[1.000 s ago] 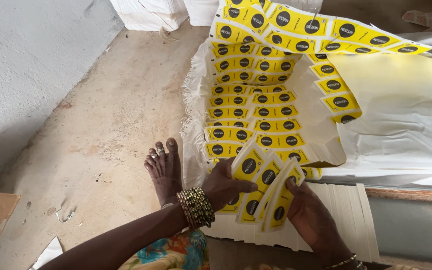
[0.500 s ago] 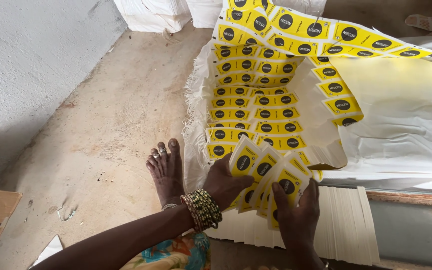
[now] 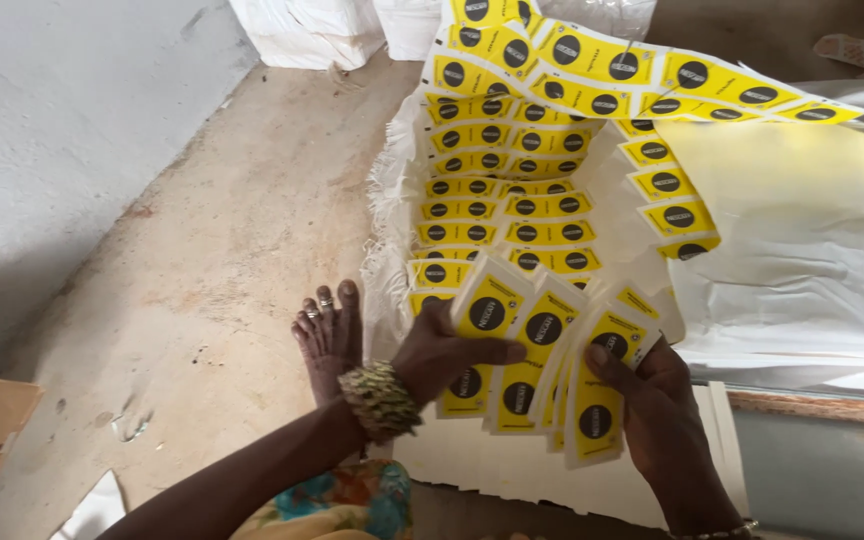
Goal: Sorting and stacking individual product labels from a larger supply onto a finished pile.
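Head view: left hand point(image 3: 444, 352) and right hand point(image 3: 652, 392) both grip a fanned bunch of yellow pouches point(image 3: 542, 345), at six o'clock from the open sack point(image 3: 512, 190) full of them.

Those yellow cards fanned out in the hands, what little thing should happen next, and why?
Probably squeeze the fanned yellow cards together into one neat stack. The left hand and right hand both grip them, but they are splayed apart and uneven, some sticking up higher than others. They could slip loose over the open white sack of similar cards.
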